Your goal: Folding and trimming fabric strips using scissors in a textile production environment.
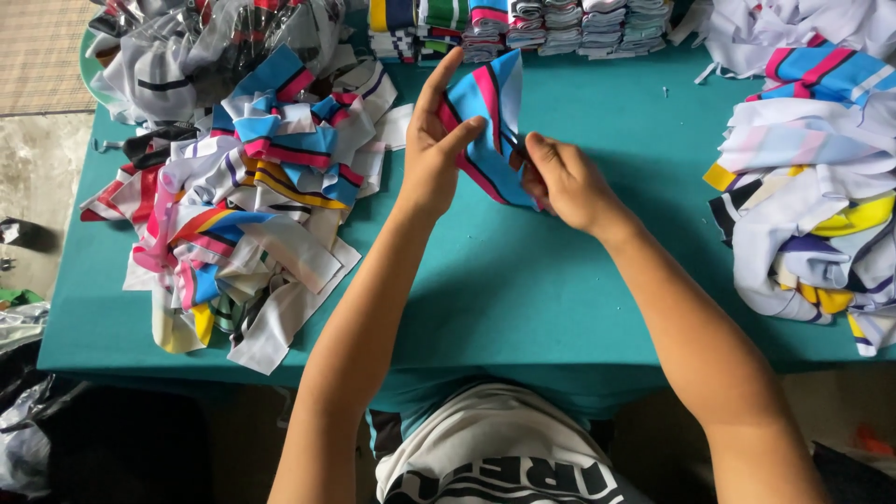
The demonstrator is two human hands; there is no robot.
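Surface: a teal tabletop (523, 280) fills the middle of the view, bare in its centre, with the person seated at its near edge.
Room: pale stained floor (33, 177) and a woven mat (42, 51) show past the table's left side; dark bags (28, 420) lie low at the left.
Left heap: a loose pile of striped knit pieces (252, 196) in white, blue, pink and yellow spreads over the table's left part, with clear plastic bags (201, 42) behind it.
Far edge: neat folded stacks (523, 23) of striped pieces stand in a row.
Left hand (431, 154): fingers raised, thumb pressed onto the blue striped piece (485, 126), clamped on its left edge.
Blue striped piece: held up above the table's middle, between both hands, blue with pink and black stripes.
Right hand (560, 177): fingers pinched shut on the piece's lower right edge.
Right heap: a second pile of knit pieces (812, 196) rests at the table's right side, well apart from the hands.
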